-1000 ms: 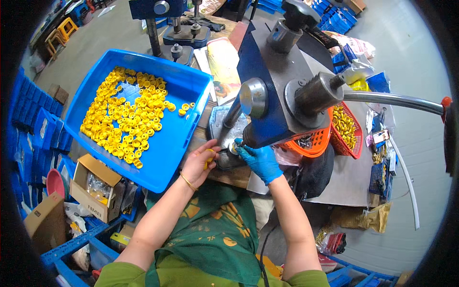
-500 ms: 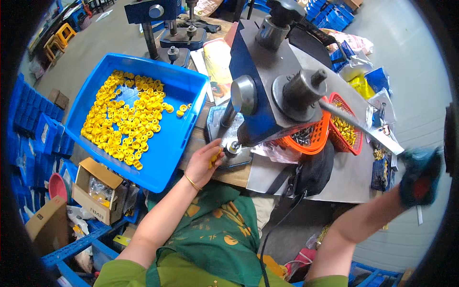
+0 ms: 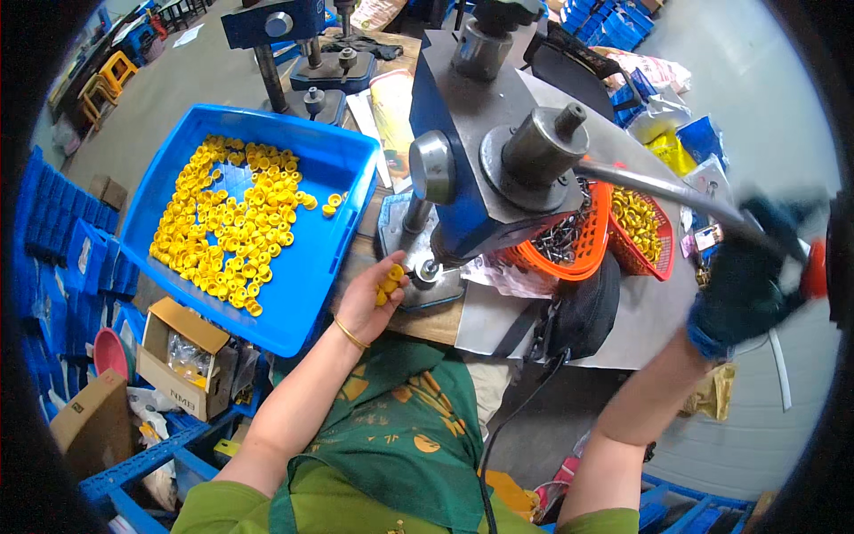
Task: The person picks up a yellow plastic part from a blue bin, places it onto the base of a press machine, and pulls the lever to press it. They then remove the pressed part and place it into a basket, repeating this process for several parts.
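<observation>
My left hand (image 3: 366, 298) is curled, palm up, around several small yellow caps (image 3: 389, 283). It is just left of the arbor press (image 3: 480, 151) and its small metal die (image 3: 429, 271). A part on the die is too small to make out. My right hand (image 3: 747, 280), in a dark green glove, is closed on the press lever (image 3: 685, 196), near its red end (image 3: 814, 270). Motion smears some of its fingers. Many more yellow caps (image 3: 222, 214) lie in a blue tray (image 3: 307, 329) left of the press.
Right of the press, an orange basket (image 3: 569, 267) holds dark metal parts, and a red basket (image 3: 665, 258) holds brass-coloured parts. A black bag (image 3: 587, 320) lies at the table's front edge. Another press (image 3: 276, 25) stands behind the tray. An opened cardboard box (image 3: 169, 356) is at lower left.
My right hand has moved up and inward, and the lever's outer end is higher. My left hand has drawn back slightly from the die and turned, showing the caps in it.
</observation>
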`<action>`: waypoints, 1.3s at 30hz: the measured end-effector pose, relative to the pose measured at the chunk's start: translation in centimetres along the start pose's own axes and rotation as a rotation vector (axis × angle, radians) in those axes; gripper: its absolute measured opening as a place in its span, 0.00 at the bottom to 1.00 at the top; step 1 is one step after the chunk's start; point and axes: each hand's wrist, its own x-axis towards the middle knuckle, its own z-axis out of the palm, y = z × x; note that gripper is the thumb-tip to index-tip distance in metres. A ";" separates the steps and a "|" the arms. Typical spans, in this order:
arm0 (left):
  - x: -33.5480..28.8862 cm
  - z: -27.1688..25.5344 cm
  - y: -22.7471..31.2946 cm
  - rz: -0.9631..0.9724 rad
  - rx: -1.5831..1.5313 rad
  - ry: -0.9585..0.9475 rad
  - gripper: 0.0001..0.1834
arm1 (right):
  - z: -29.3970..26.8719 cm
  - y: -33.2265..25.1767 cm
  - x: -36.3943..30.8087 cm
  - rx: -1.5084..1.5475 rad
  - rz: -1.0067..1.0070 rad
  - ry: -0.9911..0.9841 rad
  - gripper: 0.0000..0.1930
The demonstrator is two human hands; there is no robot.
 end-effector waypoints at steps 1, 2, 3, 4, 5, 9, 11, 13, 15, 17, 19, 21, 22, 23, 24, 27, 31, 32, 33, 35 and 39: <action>-0.4 -0.7 0.5 0.022 -0.028 0.054 0.17 | 0.1 4.2 -1.7 0.031 0.028 -0.006 0.22; -0.7 -1.2 0.8 0.037 -0.034 0.065 0.17 | 0.0 8.3 -3.9 -0.280 0.259 -0.099 0.16; -0.8 -1.3 0.7 0.049 0.006 0.052 0.18 | 0.1 10.7 -5.6 -0.609 0.473 -0.188 0.13; -0.8 -1.3 0.8 0.069 0.046 0.044 0.19 | 0.2 11.3 -7.4 -1.284 0.722 -0.380 0.08; -0.3 0.1 0.1 0.038 0.052 -0.003 0.19 | -7.3 16.0 -10.0 -1.122 0.726 -0.776 0.11; 0.4 -0.9 0.0 0.126 0.321 0.083 0.18 | -10.0 23.1 -17.8 -1.057 0.231 -1.005 0.14; 0.8 -0.9 -0.1 0.182 0.470 0.110 0.18 | -10.1 23.5 -18.0 -1.080 0.226 -0.944 0.14; 1.2 -0.2 -0.6 0.393 0.803 0.139 0.16 | -10.4 23.3 -17.5 -1.031 0.243 -0.807 0.15; 2.2 -0.2 -1.0 0.593 0.980 0.119 0.15 | -10.0 22.4 -16.5 -0.977 0.257 -0.674 0.16; 2.8 0.4 -1.3 0.831 1.281 -0.032 0.16 | -9.9 20.8 -15.5 -0.993 0.541 -0.560 0.16; 2.6 1.1 -1.3 0.830 1.346 -0.021 0.17 | -10.8 20.7 -15.5 -1.007 0.555 -0.585 0.18; 2.4 1.4 -0.9 0.801 1.488 0.004 0.16 | -9.6 20.2 -15.5 -1.044 0.490 -0.649 0.18; 2.3 1.2 -0.9 0.798 1.489 0.006 0.16 | -8.9 19.8 -15.4 -1.112 0.630 -0.667 0.18; 2.2 1.1 -0.8 0.761 1.366 0.025 0.15 | -9.2 20.1 -15.4 -1.116 0.628 -0.662 0.18; 2.1 0.9 -0.7 0.723 1.244 0.045 0.15 | -9.8 20.7 -15.5 -1.212 0.535 -0.809 0.17; 1.8 -0.1 -0.1 0.546 0.971 0.136 0.14 | -9.0 21.4 -14.8 -1.210 0.167 -0.966 0.16; 1.1 -0.9 0.4 0.252 0.474 0.140 0.13 | -6.9 21.8 -14.1 -1.143 0.212 -1.071 0.17; 1.0 -0.9 0.4 0.247 0.446 0.135 0.14 | -6.5 21.9 -14.1 -1.128 0.224 -1.073 0.17; 0.9 -1.0 0.4 0.249 0.442 0.135 0.14 | -6.7 22.3 -14.2 -1.128 0.222 -1.077 0.17; 0.7 -1.3 0.3 0.210 0.333 0.108 0.14 | -7.2 23.2 -14.6 -1.065 0.395 -1.068 0.16; 0.6 -1.6 0.4 0.190 0.324 0.071 0.13 | -7.3 22.4 -14.8 -0.945 0.588 -0.930 0.16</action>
